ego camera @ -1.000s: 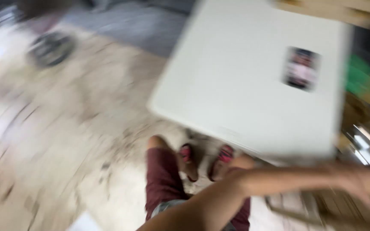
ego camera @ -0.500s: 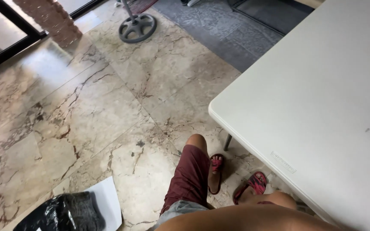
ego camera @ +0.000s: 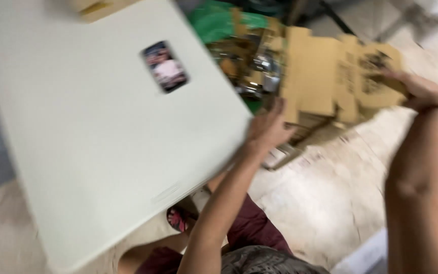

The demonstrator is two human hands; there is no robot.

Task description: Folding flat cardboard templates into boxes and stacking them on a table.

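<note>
1. Now both hands grip a flattened brown cardboard box (ego camera: 330, 76) off the table's right edge: left hand (ego camera: 268, 129) near, right hand (ego camera: 415, 89) far.
2. Nothing but a dark phone (ego camera: 165, 66) lies on the pale white table (ego camera: 92, 152); the box is not yet set down.

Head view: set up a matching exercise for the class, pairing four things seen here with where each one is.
Things:
1. phone
2. flattened cardboard box
3. sandal
4. green bag

Places:
A. on the marble floor by the table's edge
B. at the top, behind the cardboard
C. lying on the white table
D. between the left hand and the right hand

Pairs: 1-C, 2-D, 3-A, 4-B
</note>
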